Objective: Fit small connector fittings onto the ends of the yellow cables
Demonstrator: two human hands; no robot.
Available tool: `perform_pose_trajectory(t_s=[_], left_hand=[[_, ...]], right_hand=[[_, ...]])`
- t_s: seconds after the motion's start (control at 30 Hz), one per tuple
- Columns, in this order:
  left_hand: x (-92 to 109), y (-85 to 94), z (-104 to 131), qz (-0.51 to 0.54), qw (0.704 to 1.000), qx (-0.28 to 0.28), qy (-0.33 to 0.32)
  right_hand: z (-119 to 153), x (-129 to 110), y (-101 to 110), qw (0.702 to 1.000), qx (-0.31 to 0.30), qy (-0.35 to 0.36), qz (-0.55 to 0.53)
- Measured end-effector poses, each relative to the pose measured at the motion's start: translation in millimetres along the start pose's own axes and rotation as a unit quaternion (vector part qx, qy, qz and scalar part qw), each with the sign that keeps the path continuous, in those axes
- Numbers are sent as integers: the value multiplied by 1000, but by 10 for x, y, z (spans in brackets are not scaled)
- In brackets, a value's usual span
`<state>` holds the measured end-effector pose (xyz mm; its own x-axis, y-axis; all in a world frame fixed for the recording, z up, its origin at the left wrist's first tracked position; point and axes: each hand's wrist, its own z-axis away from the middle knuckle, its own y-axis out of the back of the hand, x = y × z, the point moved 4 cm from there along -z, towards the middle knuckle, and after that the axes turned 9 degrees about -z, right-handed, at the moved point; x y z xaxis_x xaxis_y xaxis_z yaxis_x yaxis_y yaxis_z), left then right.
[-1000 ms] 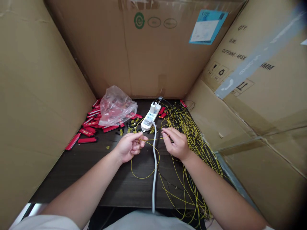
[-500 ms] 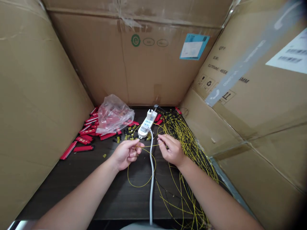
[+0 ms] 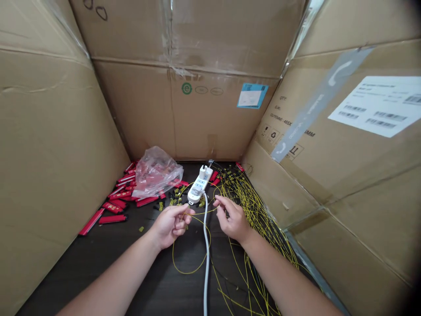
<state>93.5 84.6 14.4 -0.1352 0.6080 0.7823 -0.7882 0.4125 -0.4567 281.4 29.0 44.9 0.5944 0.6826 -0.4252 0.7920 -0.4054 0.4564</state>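
My left hand (image 3: 173,223) is closed, thumb against forefinger, on a thin yellow cable (image 3: 190,273). The cable hangs below that hand in a loose loop, and another stretch of it curves across toward my right hand (image 3: 232,218). That hand is raised with thumb and forefinger apart, close to the cable, and I see nothing gripped in it. Between the two hands and a little behind them lies a white power strip (image 3: 194,197) with plugs in it. Its white cord (image 3: 206,263) runs toward me.
A heap of yellow cables (image 3: 259,210) spreads along the right side. Red rectangular pieces (image 3: 112,218) and a clear plastic bag (image 3: 154,173) lie at the left. Small yellow and black parts (image 3: 161,205) are scattered behind my hands. Cardboard walls (image 3: 148,114) surround the dark tabletop (image 3: 108,250).
The view has tilted up, so things sit lower in the picture. My right thumb and forefinger have spread apart near the cable. My left hand keeps its pinch.
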Motion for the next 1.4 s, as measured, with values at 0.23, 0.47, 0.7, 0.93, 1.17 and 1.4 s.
perform_pose_trajectory(t_s=[0.23, 0.47, 0.7, 0.93, 1.17, 1.4], left_hand=[[28, 4, 2, 13, 1000, 23, 12], [41, 26, -3, 15, 1000, 22, 3], [14, 60, -25, 11, 1000, 26, 4], [55, 61, -18, 6, 999, 50, -5], [61, 79, -20, 4, 998, 54, -12], [57, 99, -52, 0, 997, 74, -17]], right_hand=[[55, 84, -22, 999, 10, -44, -18], [66, 104, -30, 997, 13, -66, -27], [85, 177, 20, 994, 56, -86, -40], [85, 140, 10, 995, 56, -76, -34], [95, 140, -4, 996, 49, -70, -34], [106, 132, -19, 997, 45, -66, -18]])
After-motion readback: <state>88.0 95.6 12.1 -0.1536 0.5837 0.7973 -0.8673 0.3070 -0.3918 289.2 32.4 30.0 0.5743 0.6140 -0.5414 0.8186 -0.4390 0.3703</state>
